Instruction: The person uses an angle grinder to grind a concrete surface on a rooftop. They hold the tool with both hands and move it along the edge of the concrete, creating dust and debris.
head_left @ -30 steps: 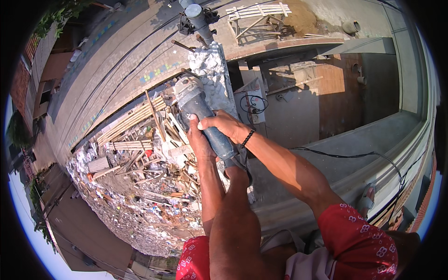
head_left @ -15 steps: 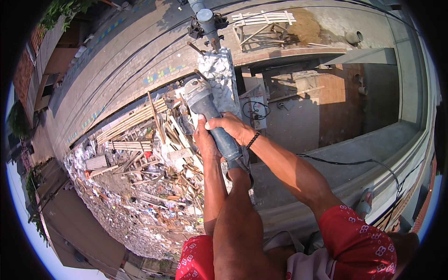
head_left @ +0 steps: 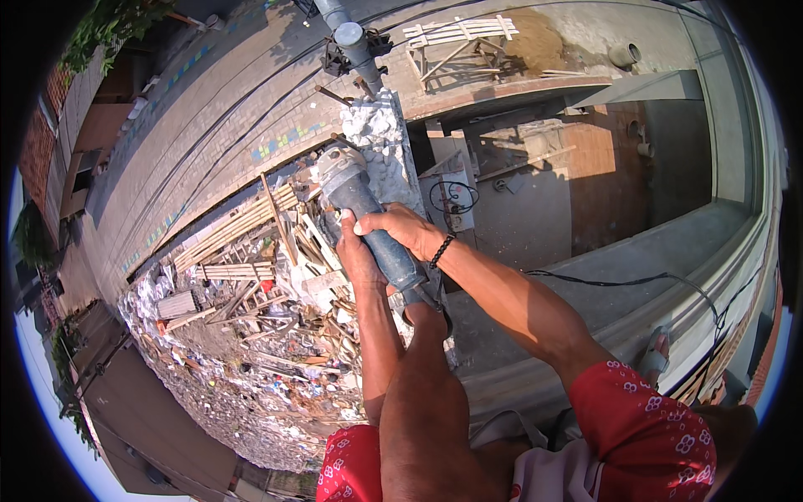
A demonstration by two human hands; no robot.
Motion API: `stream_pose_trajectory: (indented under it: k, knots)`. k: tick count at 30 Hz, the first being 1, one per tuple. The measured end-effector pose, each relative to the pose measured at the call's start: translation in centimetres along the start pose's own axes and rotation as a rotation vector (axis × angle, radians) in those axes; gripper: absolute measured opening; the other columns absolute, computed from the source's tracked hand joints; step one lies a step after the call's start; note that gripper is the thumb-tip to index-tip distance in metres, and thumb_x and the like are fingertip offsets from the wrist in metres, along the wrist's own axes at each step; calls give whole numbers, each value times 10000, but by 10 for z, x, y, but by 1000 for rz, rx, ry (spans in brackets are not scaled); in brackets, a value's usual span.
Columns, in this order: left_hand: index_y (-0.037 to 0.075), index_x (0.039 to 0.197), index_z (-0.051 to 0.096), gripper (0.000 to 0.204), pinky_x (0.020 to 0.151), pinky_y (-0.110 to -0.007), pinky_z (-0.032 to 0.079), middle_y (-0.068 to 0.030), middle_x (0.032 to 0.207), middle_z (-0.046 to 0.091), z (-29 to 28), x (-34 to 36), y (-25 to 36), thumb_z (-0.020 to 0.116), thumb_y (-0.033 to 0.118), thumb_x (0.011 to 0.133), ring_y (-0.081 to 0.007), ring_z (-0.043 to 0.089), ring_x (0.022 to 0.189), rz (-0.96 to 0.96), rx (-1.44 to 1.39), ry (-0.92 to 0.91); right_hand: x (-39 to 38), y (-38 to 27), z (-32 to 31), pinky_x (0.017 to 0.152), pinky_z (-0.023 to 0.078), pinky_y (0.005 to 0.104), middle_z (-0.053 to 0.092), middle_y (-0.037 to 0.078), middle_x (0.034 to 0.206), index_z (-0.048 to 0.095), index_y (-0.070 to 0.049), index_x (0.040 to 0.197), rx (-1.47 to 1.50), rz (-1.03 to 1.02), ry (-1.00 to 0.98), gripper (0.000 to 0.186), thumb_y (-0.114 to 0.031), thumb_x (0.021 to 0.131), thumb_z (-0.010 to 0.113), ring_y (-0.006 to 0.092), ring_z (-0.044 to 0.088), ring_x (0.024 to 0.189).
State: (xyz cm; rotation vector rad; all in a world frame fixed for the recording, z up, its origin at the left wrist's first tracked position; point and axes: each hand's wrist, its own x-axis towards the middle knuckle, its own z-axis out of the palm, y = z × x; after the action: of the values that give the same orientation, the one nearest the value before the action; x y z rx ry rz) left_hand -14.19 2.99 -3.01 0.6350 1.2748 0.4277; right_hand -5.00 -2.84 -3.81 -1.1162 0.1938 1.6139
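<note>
Both my hands are wrapped round the dark body of an angle grinder (head_left: 386, 249). My left hand (head_left: 358, 251) grips its left side, thumb along the top. My right hand (head_left: 401, 227), with a black beaded bracelet at the wrist, closes over the body from the right. The grinder's metal head (head_left: 339, 167) points away from me, beside the broken white concrete (head_left: 374, 125) on top of a narrow wall. Its disc is mostly hidden. Short rusty rods (head_left: 333, 95) stick out by the concrete. My bare knee (head_left: 425, 322) is just below the tool's rear end.
Far below on the left lies a heap of rubble and wood scraps (head_left: 276, 335). A utility pole (head_left: 350, 38) with cables stands ahead. Down on the right is a walled yard (head_left: 527, 209). A black cable (head_left: 602, 283) runs along the ledge. A slatted wooden stand (head_left: 460, 33) is beyond.
The whole view has shifted slightly, so the pole, wall and grinder sit a little further left. Both hands keep their hold, and the grinder head stays by the broken concrete.
</note>
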Motion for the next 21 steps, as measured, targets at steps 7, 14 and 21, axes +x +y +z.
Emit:
stream_pose_trajectory:
  k: [7, 14, 21]
  knots:
    - [-51, 1028, 598, 486, 657, -316, 530, -126, 881, 633, 2, 0, 3, 535, 425, 955, -192, 631, 724, -3, -19, -9, 2, -1, 1, 566, 534, 403, 636, 189, 849, 611, 110, 1027, -19, 1, 7, 574, -316, 662, 736, 263, 641, 664]
    - [-48, 1006, 598, 487, 625, -307, 527, -120, 861, 628, 5, -2, 6, 540, 432, 952, -186, 629, 701, -17, -49, -7, -4, -7, 5, 584, 528, 398, 641, 190, 854, 622, 108, 1008, -28, 28, 30, 544, -304, 670, 726, 258, 640, 678]
    - [-53, 1008, 601, 497, 620, -307, 526, -127, 860, 631, 1, 1, 3, 538, 436, 952, -187, 630, 697, -15, -34, -4, -4, -6, 7, 585, 525, 401, 646, 191, 847, 634, 107, 990, -45, 34, 47, 511, -293, 683, 717, 256, 640, 686]
